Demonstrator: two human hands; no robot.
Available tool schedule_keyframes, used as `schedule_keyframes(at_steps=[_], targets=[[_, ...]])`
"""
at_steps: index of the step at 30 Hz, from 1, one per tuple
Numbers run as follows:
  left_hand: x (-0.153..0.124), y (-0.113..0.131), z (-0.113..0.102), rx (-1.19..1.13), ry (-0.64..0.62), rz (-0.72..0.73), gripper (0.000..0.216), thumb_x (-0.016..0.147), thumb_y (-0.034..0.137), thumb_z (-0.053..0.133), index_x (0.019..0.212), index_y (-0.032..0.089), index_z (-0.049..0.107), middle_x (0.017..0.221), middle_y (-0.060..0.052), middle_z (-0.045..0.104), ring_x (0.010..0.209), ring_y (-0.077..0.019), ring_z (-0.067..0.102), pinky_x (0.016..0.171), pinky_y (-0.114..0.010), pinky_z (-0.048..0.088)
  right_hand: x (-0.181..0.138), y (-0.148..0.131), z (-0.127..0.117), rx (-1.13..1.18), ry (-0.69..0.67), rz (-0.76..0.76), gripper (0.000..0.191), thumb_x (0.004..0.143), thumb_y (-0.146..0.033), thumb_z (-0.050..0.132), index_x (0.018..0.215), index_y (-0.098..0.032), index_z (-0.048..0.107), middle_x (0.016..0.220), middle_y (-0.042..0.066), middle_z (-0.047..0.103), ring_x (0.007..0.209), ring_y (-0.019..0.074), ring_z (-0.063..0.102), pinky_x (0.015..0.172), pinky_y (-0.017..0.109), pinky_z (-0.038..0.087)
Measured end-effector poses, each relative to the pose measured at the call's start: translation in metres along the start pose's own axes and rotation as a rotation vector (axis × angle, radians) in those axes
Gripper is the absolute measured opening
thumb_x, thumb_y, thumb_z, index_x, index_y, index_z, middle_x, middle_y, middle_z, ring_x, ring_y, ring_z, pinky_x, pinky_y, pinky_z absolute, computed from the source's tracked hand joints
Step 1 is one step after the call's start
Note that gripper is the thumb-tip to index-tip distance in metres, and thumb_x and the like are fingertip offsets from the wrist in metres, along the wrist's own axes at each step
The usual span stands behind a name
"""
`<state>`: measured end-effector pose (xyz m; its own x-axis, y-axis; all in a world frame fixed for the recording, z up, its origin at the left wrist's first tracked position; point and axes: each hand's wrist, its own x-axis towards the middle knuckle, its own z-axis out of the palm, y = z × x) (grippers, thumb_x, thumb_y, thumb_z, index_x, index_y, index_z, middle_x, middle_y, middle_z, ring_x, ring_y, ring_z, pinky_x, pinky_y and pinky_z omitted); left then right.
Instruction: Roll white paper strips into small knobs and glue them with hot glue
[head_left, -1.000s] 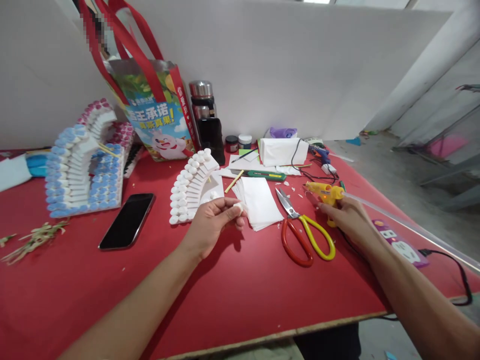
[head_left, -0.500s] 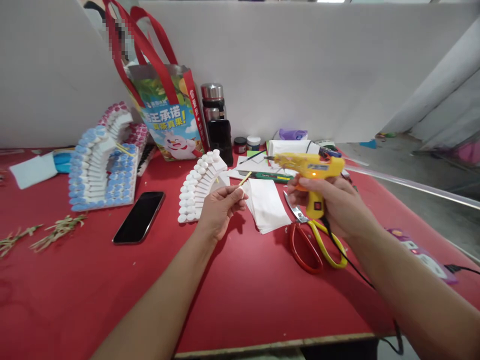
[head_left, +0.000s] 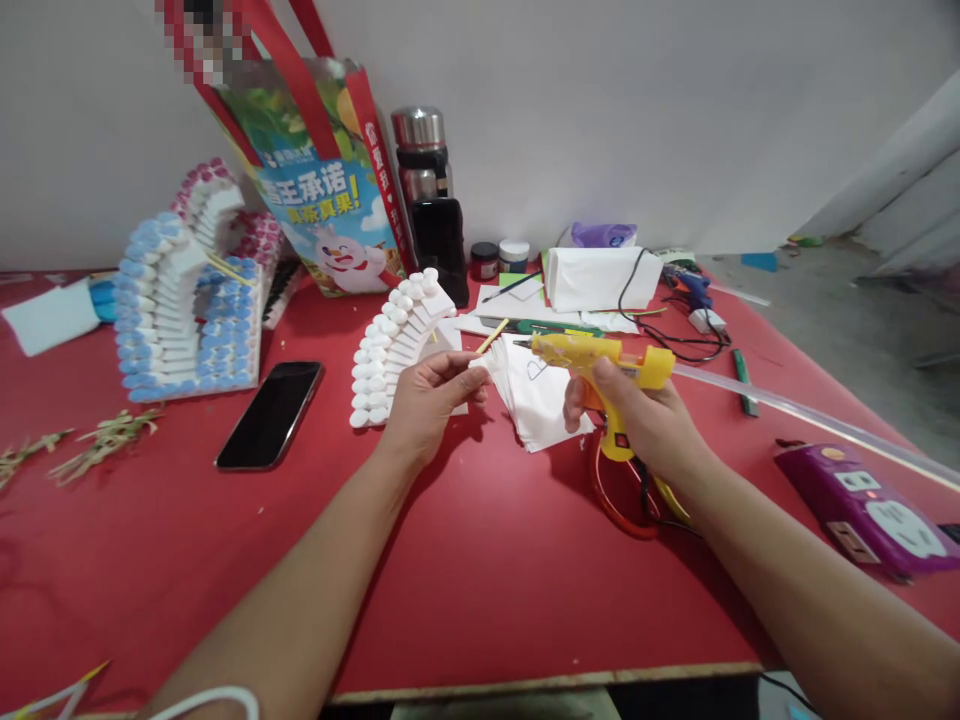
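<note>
My left hand [head_left: 427, 400] is closed in a pinch on a small white piece [head_left: 477, 366], held above the red table [head_left: 465, 560] just right of a white curved model of stacked strips [head_left: 394, 345]. My right hand [head_left: 637, 415] grips a yellow hot glue gun [head_left: 596, 365] by its handle. Its nozzle points left toward the white piece, a short gap apart. A clear glue stick [head_left: 787, 405] trails from the back of the gun. A stack of white paper sheets [head_left: 536, 400] lies under and between the hands.
Red and yellow scissors [head_left: 626, 495] lie under my right wrist. A black phone [head_left: 270, 415], a blue and white model [head_left: 184, 310], a printed shopping bag [head_left: 322, 190], a steel flask [head_left: 424, 175], a white box [head_left: 600, 280] and a purple power strip [head_left: 874, 510] stand around.
My right hand picked the glue gun up off the table and brought it left, lowering its nozzle close to the white piece. My left hand stayed pinched on the piece.
</note>
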<state>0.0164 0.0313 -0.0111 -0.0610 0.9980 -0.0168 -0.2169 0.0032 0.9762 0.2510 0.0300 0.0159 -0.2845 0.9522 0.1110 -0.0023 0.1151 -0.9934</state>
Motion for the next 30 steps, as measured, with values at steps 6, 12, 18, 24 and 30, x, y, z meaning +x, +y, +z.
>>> schedule_keyframes(at_steps=[6,12,18,24,30], targets=[[-0.001,-0.0022,0.0008,-0.01,-0.025,0.041,0.024,0.075,0.029,0.086,0.093,0.016,0.077,0.076,-0.002,0.072,0.062,-0.0099,0.062,0.067,-0.025,0.052,-0.0054,0.0063,0.0044,-0.092,-0.092,-0.003,0.046,0.095,-0.062,0.059,0.077,-0.021,0.068,0.068,0.001,0.064,0.064,0.016,0.064,0.068,0.032,0.052],[-0.0014,-0.0017,0.0018,-0.024,-0.025,0.029,0.024,0.073,0.027,0.087,0.092,0.016,0.077,0.072,0.0,0.071,0.061,-0.0105,0.063,0.066,-0.026,0.052,-0.0051,0.0053,0.0071,-0.188,-0.108,0.022,0.053,0.095,-0.064,0.057,0.069,-0.019,0.065,0.063,0.001,0.063,0.06,0.0149,0.062,0.065,0.031,0.049],[-0.0015,-0.0019,0.0033,-0.031,-0.033,0.012,0.025,0.073,0.027,0.087,0.093,0.016,0.076,0.075,-0.002,0.073,0.062,-0.0103,0.063,0.066,-0.025,0.051,-0.0055,0.0066,0.0062,-0.214,-0.096,0.052,0.055,0.094,-0.066,0.057,0.064,-0.02,0.063,0.057,0.001,0.062,0.057,0.0141,0.058,0.059,0.029,0.046],[-0.0009,-0.0012,0.0025,-0.089,-0.035,-0.039,0.029,0.07,0.03,0.09,0.091,0.016,0.076,0.077,-0.003,0.074,0.061,-0.0101,0.063,0.066,-0.026,0.053,-0.0064,0.0083,0.005,-0.237,-0.111,0.02,0.053,0.096,-0.063,0.056,0.065,-0.021,0.063,0.057,0.001,0.062,0.054,0.0144,0.059,0.056,0.03,0.047],[0.0,0.0004,0.0041,-0.124,-0.048,-0.065,0.032,0.066,0.03,0.093,0.087,0.014,0.075,0.074,-0.004,0.075,0.059,-0.0092,0.062,0.064,-0.025,0.052,-0.0067,0.0053,0.0074,-0.258,-0.124,-0.015,0.048,0.097,-0.061,0.056,0.074,-0.021,0.069,0.057,-0.001,0.062,0.053,0.0135,0.059,0.054,0.028,0.046]])
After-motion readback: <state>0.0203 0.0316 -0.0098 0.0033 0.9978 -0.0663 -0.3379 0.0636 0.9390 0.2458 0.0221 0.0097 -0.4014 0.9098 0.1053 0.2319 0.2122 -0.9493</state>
